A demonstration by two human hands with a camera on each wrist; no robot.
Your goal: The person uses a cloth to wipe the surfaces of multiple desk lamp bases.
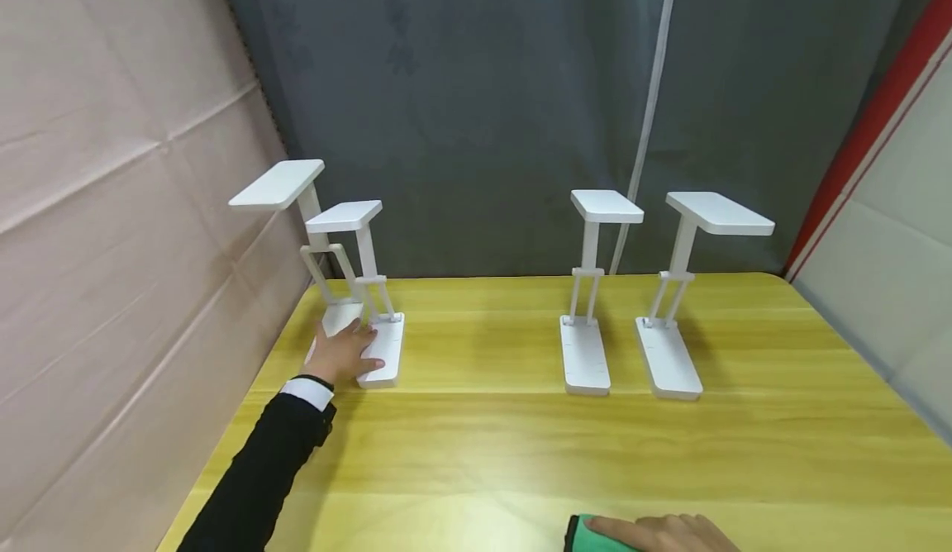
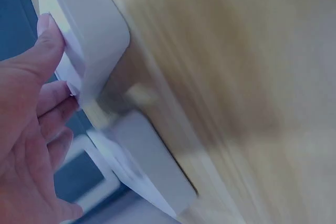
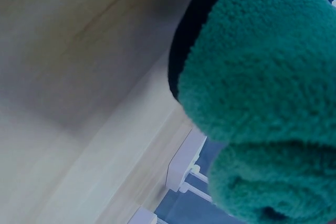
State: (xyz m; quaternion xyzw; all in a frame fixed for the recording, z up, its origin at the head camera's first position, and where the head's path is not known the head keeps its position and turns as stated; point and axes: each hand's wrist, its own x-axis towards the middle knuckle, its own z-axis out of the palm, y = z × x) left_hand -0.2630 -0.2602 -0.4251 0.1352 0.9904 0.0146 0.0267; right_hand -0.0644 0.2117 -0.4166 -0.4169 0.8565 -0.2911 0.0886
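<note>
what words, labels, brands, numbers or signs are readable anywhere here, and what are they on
None: no readable text in any view.
Rightmost white stand's base: any faint marks are too small to tell whether they are lettering.
Green cloth: no lettering on the part that shows.

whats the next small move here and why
Perhaps steady the second white folding stand from the left with the left grip: its thumb lies at that stand's base, while the right grip holds a rolled green cloth apart from every stand.
</note>
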